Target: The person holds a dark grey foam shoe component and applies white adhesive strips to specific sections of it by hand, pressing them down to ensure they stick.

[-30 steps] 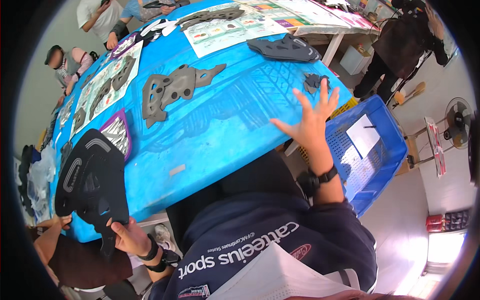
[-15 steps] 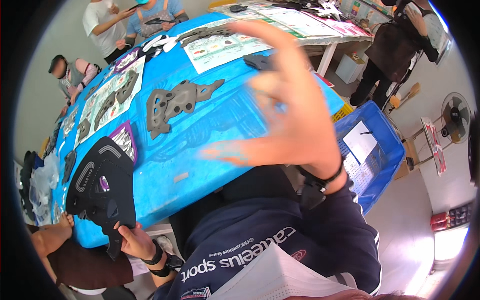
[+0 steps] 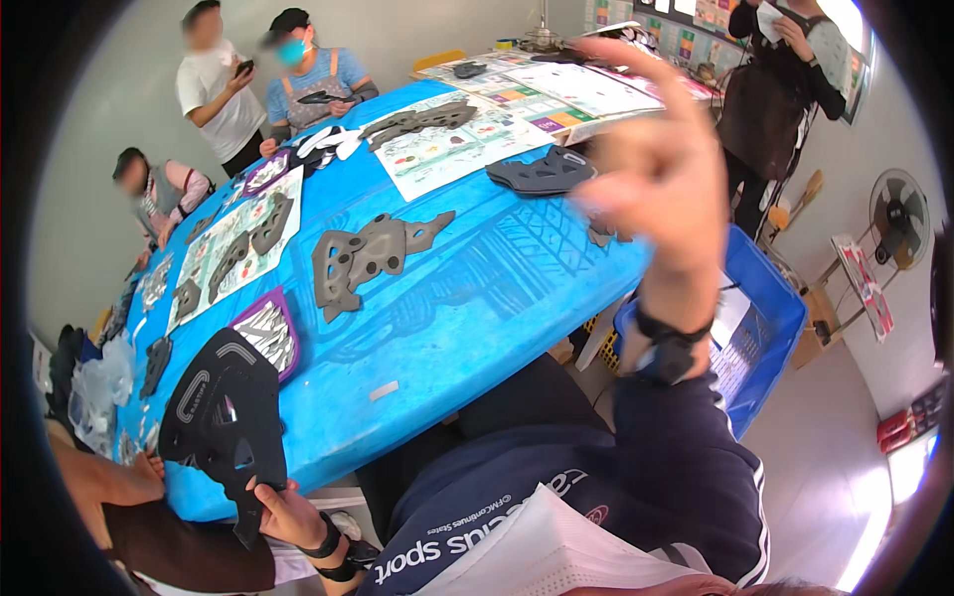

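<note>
In my left hand (image 3: 288, 512), at the table's near left edge, is a flat black fabric-like piece (image 3: 224, 412) with cut-out holes and pale curved stripes. The fingers pinch its narrow lower end. My right hand (image 3: 676, 179) is raised over the right side of the table, blurred by motion. Its index finger stretches upward, apart from the others, and nothing shows in it. Beneath that hand lies a dark shaped piece (image 3: 537, 177) with holes. Grey, foam-like shaped pieces (image 3: 373, 253) lie mid-table. Behind the black piece sits a purple-rimmed tray (image 3: 294, 343) of silvery strips.
More grey pieces lie on printed sheets (image 3: 407, 179) across the blue table (image 3: 437, 328). A blue crate (image 3: 770, 372) stands at the right, with a fan (image 3: 899, 223) beyond. Several people are around the table; one person's bare arm (image 3: 109, 477) is close at my left.
My right hand has moved right and up, away from the table's middle, and its fingers have drawn in somewhat. The left hand still holds the black piece. The view has shifted slightly.
</note>
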Action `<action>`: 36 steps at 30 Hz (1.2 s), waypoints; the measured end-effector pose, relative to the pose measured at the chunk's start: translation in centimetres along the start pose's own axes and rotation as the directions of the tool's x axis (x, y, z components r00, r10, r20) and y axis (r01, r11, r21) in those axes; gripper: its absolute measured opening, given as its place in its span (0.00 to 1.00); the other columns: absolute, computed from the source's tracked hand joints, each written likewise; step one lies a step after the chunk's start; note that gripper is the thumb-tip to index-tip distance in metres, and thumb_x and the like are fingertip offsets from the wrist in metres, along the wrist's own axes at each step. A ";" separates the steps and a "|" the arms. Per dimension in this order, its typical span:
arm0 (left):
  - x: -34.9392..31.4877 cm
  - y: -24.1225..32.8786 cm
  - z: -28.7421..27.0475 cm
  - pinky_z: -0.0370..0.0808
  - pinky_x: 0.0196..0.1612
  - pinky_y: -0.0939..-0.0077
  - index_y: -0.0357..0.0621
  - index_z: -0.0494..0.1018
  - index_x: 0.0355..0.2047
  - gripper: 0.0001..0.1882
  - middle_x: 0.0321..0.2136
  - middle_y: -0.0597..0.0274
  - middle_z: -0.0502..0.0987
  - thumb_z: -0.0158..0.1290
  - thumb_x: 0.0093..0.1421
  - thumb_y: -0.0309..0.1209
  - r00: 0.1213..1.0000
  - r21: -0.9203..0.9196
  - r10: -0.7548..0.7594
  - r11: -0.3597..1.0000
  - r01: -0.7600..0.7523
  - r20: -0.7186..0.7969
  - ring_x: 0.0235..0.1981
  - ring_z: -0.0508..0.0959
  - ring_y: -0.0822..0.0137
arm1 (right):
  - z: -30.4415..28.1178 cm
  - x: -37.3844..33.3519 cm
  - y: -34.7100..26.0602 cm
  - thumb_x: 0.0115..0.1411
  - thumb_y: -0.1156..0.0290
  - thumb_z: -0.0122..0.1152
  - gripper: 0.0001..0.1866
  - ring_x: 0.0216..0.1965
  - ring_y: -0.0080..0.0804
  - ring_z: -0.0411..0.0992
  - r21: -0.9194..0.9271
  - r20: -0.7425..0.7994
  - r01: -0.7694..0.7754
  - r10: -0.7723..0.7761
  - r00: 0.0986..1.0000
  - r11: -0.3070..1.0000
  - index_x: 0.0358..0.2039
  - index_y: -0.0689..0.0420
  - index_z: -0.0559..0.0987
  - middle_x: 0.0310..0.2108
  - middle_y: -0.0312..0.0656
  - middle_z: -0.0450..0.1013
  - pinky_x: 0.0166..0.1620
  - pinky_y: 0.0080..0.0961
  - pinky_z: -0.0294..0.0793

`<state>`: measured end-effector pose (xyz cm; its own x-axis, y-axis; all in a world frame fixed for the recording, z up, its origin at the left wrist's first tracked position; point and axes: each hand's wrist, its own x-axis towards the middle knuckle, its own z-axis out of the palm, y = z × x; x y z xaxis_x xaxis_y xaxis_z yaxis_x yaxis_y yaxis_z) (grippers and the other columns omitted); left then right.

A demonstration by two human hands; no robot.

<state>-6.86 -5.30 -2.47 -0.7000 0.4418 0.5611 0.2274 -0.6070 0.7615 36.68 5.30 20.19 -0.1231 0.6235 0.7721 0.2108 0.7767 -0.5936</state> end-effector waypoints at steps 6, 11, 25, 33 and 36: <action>-0.7 -0.2 1.4 0.65 0.21 0.80 0.35 0.72 0.35 0.20 0.30 0.61 0.74 0.53 0.61 0.44 0.993 -0.008 -0.074 0.997 0.075 0.094 0.23 0.70 0.72 | -7.0 -2.0 0.6 0.60 0.64 0.48 0.31 0.22 0.24 0.60 0.377 -0.321 0.327 -0.209 0.924 0.867 0.60 0.63 0.53 0.21 0.34 0.61 0.31 0.25 0.61; -1.0 0.3 2.3 0.65 0.20 0.80 0.35 0.72 0.36 0.21 0.30 0.60 0.74 0.54 0.60 0.45 0.997 0.006 0.005 1.000 -0.006 0.081 0.23 0.70 0.72 | -5.4 -3.6 0.5 0.57 0.69 0.48 0.40 0.68 0.58 0.27 0.519 -0.183 0.500 -0.482 0.857 0.693 0.66 0.32 0.44 0.67 0.56 0.24 0.59 0.72 0.33; -1.2 -0.2 1.0 0.64 0.23 0.80 0.35 0.73 0.42 0.18 0.32 0.62 0.74 0.52 0.62 0.40 0.992 0.074 -0.028 0.997 0.019 0.121 0.24 0.69 0.74 | -0.1 -9.8 5.1 0.43 0.91 0.45 0.60 0.67 0.57 0.21 0.805 -0.141 0.306 -0.336 0.931 0.509 0.65 0.26 0.29 0.65 0.49 0.12 0.56 0.76 0.38; -1.6 -0.9 1.8 0.64 0.23 0.82 0.36 0.72 0.42 0.17 0.32 0.65 0.75 0.53 0.62 0.39 0.984 0.009 -0.066 0.998 0.065 0.163 0.24 0.69 0.76 | -5.6 -8.5 0.2 0.43 0.85 0.54 0.56 0.67 0.55 0.17 0.631 -0.528 0.691 -0.458 0.716 0.353 0.67 0.35 0.38 0.67 0.52 0.19 0.57 0.74 0.25; -1.7 -1.1 2.0 0.63 0.24 0.81 0.37 0.72 0.42 0.18 0.31 0.65 0.73 0.52 0.62 0.40 0.985 0.063 -0.101 0.994 0.093 0.139 0.24 0.68 0.76 | -7.8 -8.7 0.2 0.45 0.81 0.56 0.54 0.66 0.53 0.13 0.548 -0.441 0.659 -0.493 0.750 0.514 0.67 0.38 0.39 0.66 0.51 0.15 0.55 0.75 0.19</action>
<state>-4.57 -4.03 -3.64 -0.6180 0.5883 0.5214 0.2036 -0.5209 0.8290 45.39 -0.71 15.12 0.2309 0.0457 0.9719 -0.5043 0.8599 0.0794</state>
